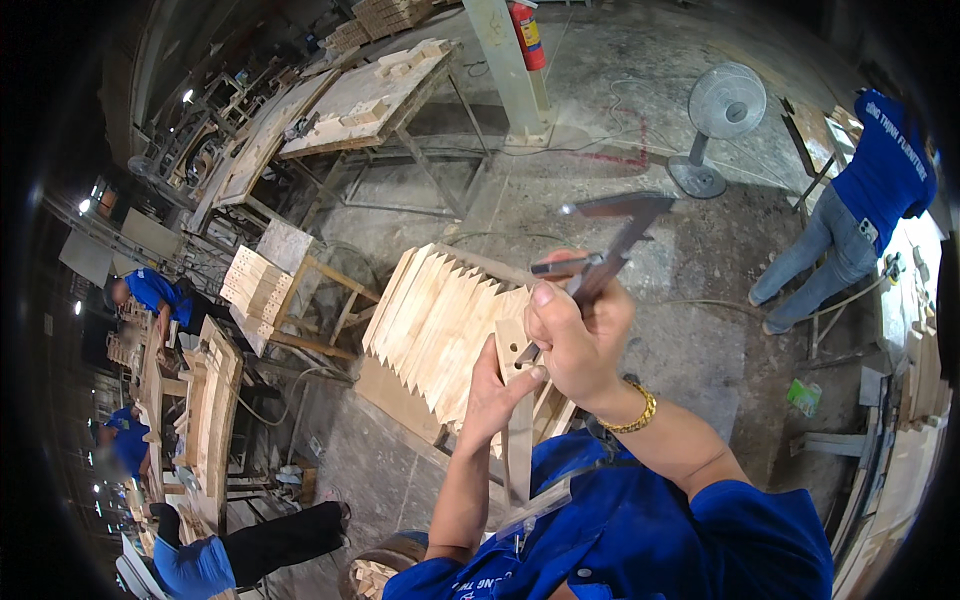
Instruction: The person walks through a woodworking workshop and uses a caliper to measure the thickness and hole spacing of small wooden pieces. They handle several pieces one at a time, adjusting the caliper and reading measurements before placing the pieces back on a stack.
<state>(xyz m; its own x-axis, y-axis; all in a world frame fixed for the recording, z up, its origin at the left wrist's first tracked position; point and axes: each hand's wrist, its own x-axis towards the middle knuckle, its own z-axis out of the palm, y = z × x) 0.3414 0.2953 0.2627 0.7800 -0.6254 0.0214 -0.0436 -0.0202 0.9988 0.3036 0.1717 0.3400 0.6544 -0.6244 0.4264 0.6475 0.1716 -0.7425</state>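
My right hand (585, 340) is closed around a dark metal caliper (622, 240), whose jaws point left above my fingers. The caliper's lower end meets a pale wooden piece (508, 335) beside its drilled holes; whether it enters a hole I cannot tell. My left hand (488, 395) grips that piece, thumb on one side, near its upper end. The piece slants down toward my chest. Just beyond my hands, a stack of pale wooden pieces (430, 310) with pointed ends lies in a row on a brown board (398, 402).
A small stand of drilled wooden blocks (258, 287) is to the left. Farther back are a long worktable (350, 125), a pillar with a fire extinguisher (527, 38), and a standing fan (727, 105). One person (870, 200) stands at right; several others work at left. Hoses cross the floor.
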